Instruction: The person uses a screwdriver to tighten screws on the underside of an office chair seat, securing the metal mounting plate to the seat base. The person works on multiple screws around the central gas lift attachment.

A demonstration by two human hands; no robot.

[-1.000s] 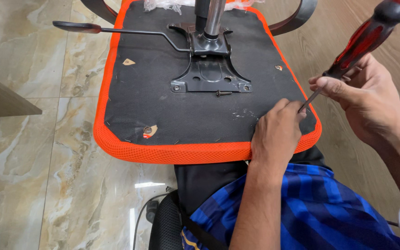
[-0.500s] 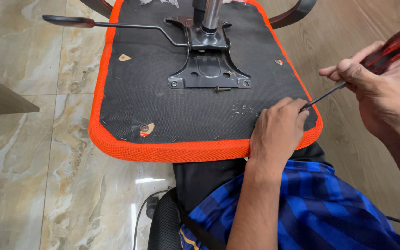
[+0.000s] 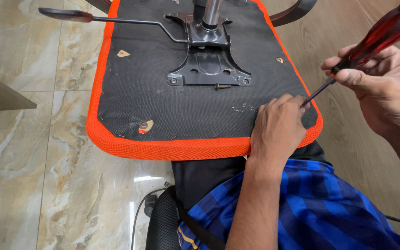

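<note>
Fingers of the right hand clench the screwdriver by its stiff, slick handle — left hand steadies the tip on the seat.

We look down on an upturned chair seat, black underneath with an orange mesh border, resting on our lap at the centre of the frame. Our left hand lies on its lower right corner, fingers curled where the tip of the screwdriver meets the fabric. Our right hand, at the right edge, grips the red-and-black handle, the shaft slanting down to the left. A metal mounting plate sits near the top centre, with a loose screw just below it and a lever reaching toward the upper left. Marble floor tiles fill the left.
</note>
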